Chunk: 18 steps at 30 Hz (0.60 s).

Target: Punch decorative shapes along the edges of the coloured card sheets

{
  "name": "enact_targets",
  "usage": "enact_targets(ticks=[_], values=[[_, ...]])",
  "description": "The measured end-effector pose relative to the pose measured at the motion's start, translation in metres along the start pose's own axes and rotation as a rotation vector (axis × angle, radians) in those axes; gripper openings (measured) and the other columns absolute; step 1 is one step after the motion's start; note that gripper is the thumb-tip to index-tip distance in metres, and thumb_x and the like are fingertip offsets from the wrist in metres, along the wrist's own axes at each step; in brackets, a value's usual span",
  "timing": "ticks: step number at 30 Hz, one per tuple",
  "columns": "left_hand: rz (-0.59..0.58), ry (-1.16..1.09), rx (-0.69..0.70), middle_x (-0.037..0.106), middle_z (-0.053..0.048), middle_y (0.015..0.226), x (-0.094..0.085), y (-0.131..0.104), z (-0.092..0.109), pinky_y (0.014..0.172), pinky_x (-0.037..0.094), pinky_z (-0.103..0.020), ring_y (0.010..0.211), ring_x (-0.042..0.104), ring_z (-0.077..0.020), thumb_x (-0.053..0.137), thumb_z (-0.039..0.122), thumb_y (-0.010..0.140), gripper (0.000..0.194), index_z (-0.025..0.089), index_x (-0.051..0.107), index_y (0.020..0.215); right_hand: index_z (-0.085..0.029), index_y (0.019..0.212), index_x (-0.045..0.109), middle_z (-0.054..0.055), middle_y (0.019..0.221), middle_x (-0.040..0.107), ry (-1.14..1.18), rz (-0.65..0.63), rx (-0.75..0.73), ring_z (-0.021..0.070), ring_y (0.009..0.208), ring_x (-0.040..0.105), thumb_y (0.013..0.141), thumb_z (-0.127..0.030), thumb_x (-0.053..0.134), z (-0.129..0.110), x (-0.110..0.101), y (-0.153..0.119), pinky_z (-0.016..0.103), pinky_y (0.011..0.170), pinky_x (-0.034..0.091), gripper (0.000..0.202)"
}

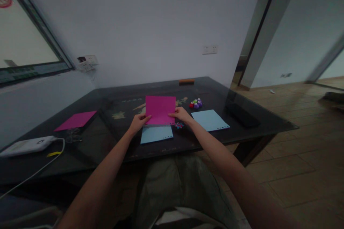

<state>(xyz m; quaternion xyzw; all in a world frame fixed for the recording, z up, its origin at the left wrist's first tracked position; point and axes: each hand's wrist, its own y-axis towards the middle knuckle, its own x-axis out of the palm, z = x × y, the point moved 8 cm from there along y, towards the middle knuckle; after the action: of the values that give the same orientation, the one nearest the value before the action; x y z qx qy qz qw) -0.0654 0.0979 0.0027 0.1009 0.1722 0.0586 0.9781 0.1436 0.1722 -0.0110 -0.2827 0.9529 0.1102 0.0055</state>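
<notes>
A magenta sheet of card (160,109) is held up between my two hands, with a few punched holes along its lower right edge. My left hand (139,121) pinches its lower left corner, thumb on the front. On the opposite side my right hand (180,113) grips the right edge, thumb also in front. Just below the card lies a light blue sheet (157,134) with holes along its near edge, partly covered from view. Beside it, under my right wrist, is a small cluster of colourful pieces (179,125), too small to name.
A second stack of light blue sheets (210,120) lies to the right, near red, green and purple round items (196,103) and a black case (242,115). Leftward are another magenta sheet (76,120), a clear object (73,136) and a white device (29,146) with a cable. A brown item (186,82) sits far back.
</notes>
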Motion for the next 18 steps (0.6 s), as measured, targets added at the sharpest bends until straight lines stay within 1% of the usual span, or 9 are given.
enact_targets(ticks=[3,6,10,12,18], values=[[0.001,0.024,0.032,0.056,-0.001,0.057,-0.002,0.004,-0.003,0.045,0.039,-0.022,0.049,0.046,-0.0104,0.060,0.060,0.068,0.047,0.014,0.066,0.075,-0.013,0.069,0.066,0.002,0.067,0.066,-0.013,0.024,-0.004,0.0127,0.059,0.057,0.057,-0.039,0.076,0.000,-0.004,0.001,0.026,0.061,0.045,0.030],[0.024,0.034,0.085,0.054,-0.001,0.053,-0.007,0.008,-0.005,0.044,0.038,-0.022,0.046,0.046,-0.0103,0.050,0.061,0.076,0.048,0.015,0.061,0.066,-0.013,0.071,0.066,0.003,0.069,0.066,0.046,0.089,-0.002,0.0132,0.060,0.057,0.055,-0.037,0.077,-0.005,-0.013,0.000,0.026,0.061,0.046,0.031],[0.039,0.043,0.115,0.059,-0.001,0.058,-0.010,0.010,-0.004,0.045,0.038,-0.023,0.046,0.048,-0.0106,0.048,0.058,0.078,0.046,0.015,0.063,0.074,-0.013,0.074,0.066,0.003,0.070,0.067,0.081,0.192,-0.008,0.0136,0.059,0.057,0.054,-0.037,0.076,-0.011,-0.029,-0.002,0.026,0.058,0.045,0.033],[0.041,0.090,0.123,0.059,-0.001,0.057,-0.010,0.009,-0.002,0.045,0.037,-0.022,0.045,0.048,-0.0104,0.049,0.057,0.077,0.046,0.014,0.065,0.078,-0.013,0.073,0.066,0.004,0.070,0.067,0.086,0.243,-0.018,0.0134,0.059,0.056,0.053,-0.038,0.076,-0.011,-0.038,-0.002,0.027,0.059,0.044,0.034],[0.051,0.257,0.127,0.061,-0.001,0.057,-0.005,0.006,0.001,0.045,0.037,-0.022,0.044,0.048,-0.0110,0.049,0.055,0.077,0.045,0.014,0.067,0.078,-0.013,0.070,0.064,0.004,0.070,0.067,0.149,0.445,-0.036,0.0146,0.060,0.056,0.047,-0.040,0.076,-0.006,-0.066,-0.002,0.027,0.058,0.044,0.038]])
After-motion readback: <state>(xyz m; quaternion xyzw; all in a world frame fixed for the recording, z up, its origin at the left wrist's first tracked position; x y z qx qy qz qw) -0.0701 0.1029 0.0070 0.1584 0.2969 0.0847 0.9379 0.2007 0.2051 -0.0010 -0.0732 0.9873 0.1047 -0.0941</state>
